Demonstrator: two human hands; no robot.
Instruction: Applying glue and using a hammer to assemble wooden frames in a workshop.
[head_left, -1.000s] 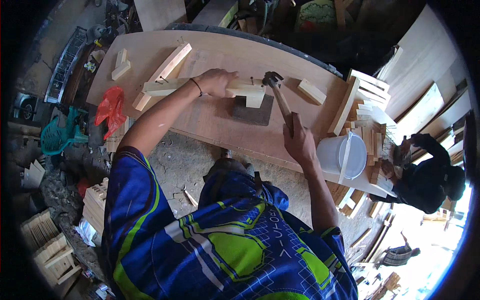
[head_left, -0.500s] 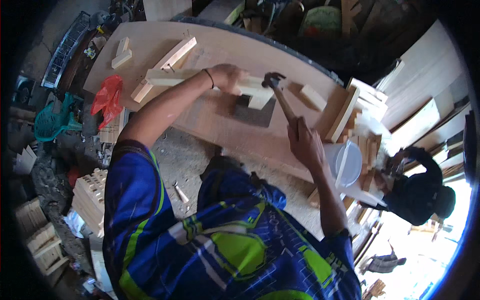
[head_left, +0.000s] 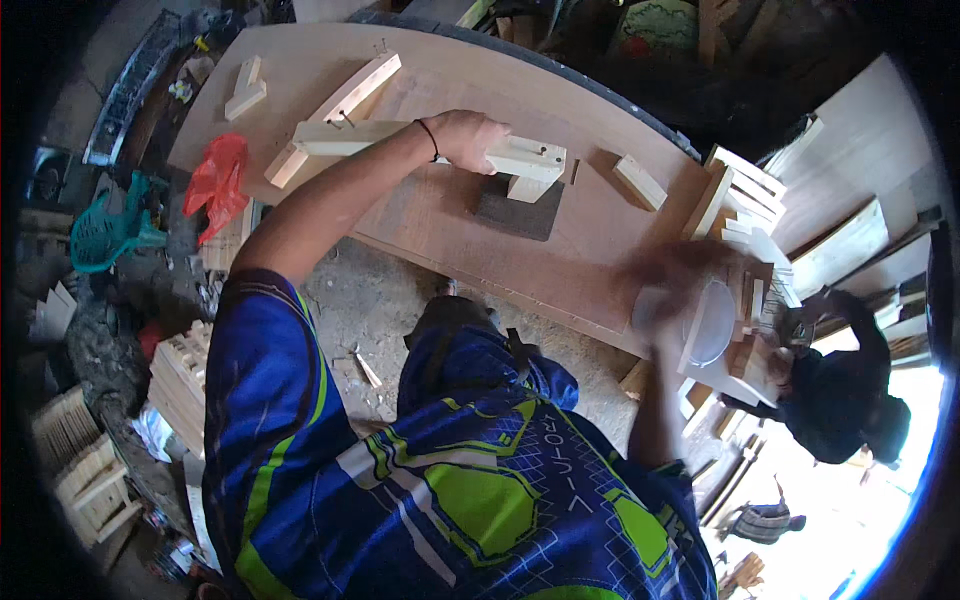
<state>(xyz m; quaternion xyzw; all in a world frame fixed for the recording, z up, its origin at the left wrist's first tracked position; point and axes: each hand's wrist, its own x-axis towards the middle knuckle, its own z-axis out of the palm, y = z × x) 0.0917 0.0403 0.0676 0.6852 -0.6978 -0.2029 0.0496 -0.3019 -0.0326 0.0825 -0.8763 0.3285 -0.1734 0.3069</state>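
Note:
My left hand (head_left: pixel 468 142) is closed over a pale wooden bar (head_left: pixel 525 157) lying across the workbench. Two nail heads show at the bar's right end, where a short wood block sits beneath it, over a dark flat pad (head_left: pixel 520 215). Nails also stick up near its left end, beside another slanted wooden piece (head_left: pixel 350 92). A loose nail (head_left: pixel 575 172) rests just right of the bar. Off to the right, my right hand (head_left: pixel 668 300) is smeared by motion near a translucent bucket (head_left: pixel 712 322); its fingers and any hammer in them cannot be made out.
A short block (head_left: pixel 640 183) lies on the bench (head_left: pixel 440 235), with stacked wood at its right end. A red plastic bag (head_left: pixel 215 185) hangs at the left edge, near a green basket (head_left: pixel 115 225). Another person (head_left: pixel 840 380) in dark clothes is at the right.
My right hand, which held a hammer by the bar's right end, has swung right toward the bucket. The bar's nailed end now shows. My left hand keeps its grip.

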